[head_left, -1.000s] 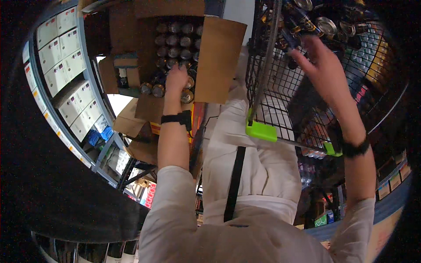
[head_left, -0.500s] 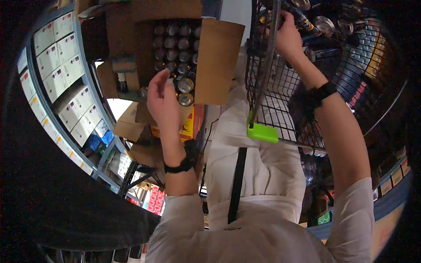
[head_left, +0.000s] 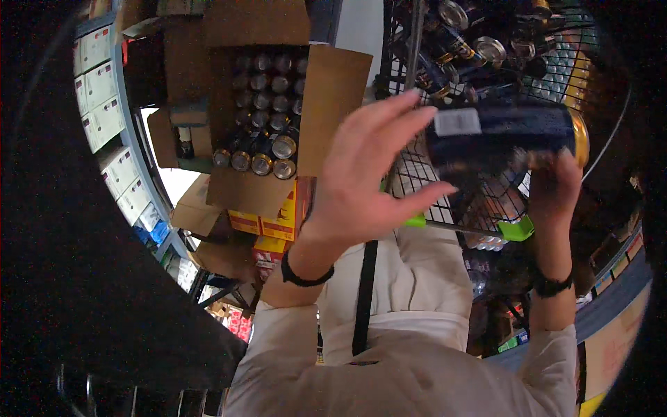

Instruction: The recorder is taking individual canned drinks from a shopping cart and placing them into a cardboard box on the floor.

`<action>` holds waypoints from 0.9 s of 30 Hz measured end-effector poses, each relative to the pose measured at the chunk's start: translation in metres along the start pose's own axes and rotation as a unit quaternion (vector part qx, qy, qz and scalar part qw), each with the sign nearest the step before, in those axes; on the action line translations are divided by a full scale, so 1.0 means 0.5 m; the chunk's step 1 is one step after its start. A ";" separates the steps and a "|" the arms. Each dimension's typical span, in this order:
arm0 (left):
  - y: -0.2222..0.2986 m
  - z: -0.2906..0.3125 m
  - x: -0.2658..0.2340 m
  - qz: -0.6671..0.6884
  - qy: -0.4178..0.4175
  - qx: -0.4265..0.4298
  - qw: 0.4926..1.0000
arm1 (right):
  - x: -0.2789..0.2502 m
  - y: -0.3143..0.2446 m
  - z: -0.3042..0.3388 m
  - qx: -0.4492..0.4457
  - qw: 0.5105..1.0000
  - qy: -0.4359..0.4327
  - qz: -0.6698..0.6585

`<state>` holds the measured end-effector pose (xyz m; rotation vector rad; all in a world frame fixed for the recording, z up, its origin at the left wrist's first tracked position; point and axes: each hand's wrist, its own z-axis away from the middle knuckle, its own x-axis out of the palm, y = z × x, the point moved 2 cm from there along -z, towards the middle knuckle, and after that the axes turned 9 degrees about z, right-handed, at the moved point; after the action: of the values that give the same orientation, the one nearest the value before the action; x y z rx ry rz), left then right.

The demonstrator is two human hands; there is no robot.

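Note:
A dark blue drink can (head_left: 511, 132) with a gold end lies sideways in the air over the shopping cart (head_left: 427, 191). My right hand (head_left: 558, 187) grips it from below, near its gold end. My left hand (head_left: 365, 163) is open, its fingers and thumb spread toward the can's other end; whether the fingertips touch it I cannot tell. Behind the left hand stands an opened cardboard box (head_left: 338, 104), with rows of upright cans (head_left: 280, 104) and several tilted ones at its near side. Dark cans (head_left: 455, 45) lie jumbled in the wire cart.
Green plastic pieces (head_left: 516, 228) sit on the cart's near edge. Below the open box are yellow and red cartons (head_left: 278, 226). A shelf (head_left: 128, 104) of white boxes runs along the left, and another shelf (head_left: 618, 313) is at the lower right.
My right hand has come back from inside the cart and now holds a can in front of me. My left hand has moved right, from the cardboard box toward that can.

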<state>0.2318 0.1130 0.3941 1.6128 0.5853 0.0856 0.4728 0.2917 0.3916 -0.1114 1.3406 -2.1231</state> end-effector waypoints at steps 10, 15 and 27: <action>0.036 0.094 0.065 0.573 0.207 -0.334 0.719 | 0.211 -0.043 0.218 0.256 0.917 -0.156 -0.263; 0.013 0.109 -0.033 0.483 0.133 -0.401 0.767 | 0.299 -0.031 0.234 0.261 0.903 -0.292 -0.178; -0.339 0.179 -0.278 -0.274 0.061 -0.509 0.814 | 0.188 0.066 0.187 -0.241 0.876 -0.255 0.330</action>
<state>0.0932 -0.0240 0.2600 0.3595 0.8840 0.0544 0.4478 0.1576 0.3860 -0.3366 1.3009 -1.0627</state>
